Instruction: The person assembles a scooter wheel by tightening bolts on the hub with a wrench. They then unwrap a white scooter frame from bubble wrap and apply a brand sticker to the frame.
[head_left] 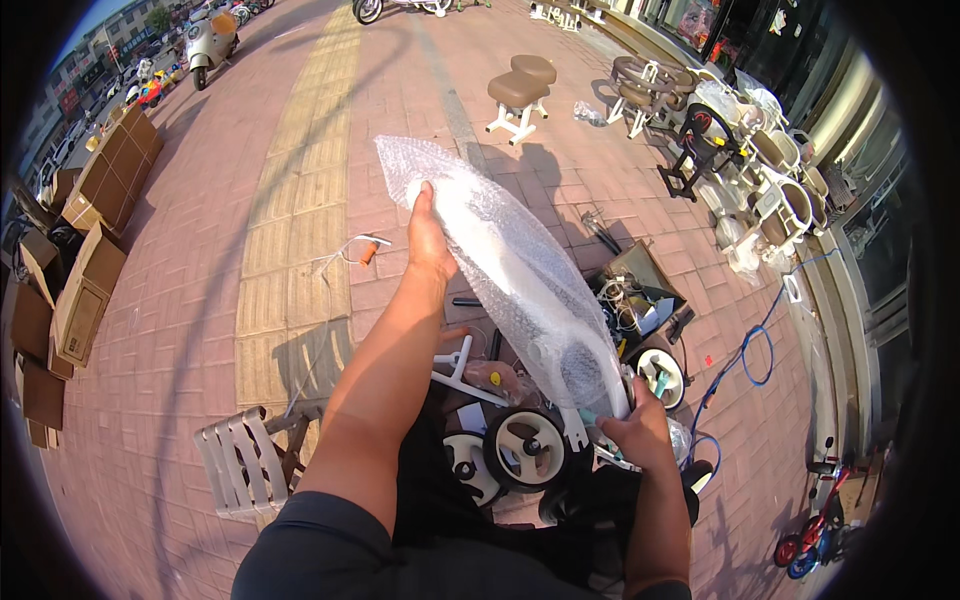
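Note:
A long white frame part wrapped in clear bubble wrap (510, 265) is held up slantwise in front of me. Its upper left end is in my left hand (430, 240), with the thumb lying over the wrap. My right hand (642, 425) is closed around the lower right end, where bare white fork ends (576, 432) stick out of the wrap. Close below that end are cream-and-black wheels (524, 450), and another small white wheel (660, 378) lies beside my right hand. White tubing (462, 372) rests left of the wheels.
An open toolbox (640, 290) with jumbled tools stands right of the wrapped part. A slatted stool (240, 462) is at left, cardboard boxes (90, 290) beyond it. A blue hose (757, 350) curls at right near white parts (780, 200). A brown-seated stool (522, 92) stands ahead.

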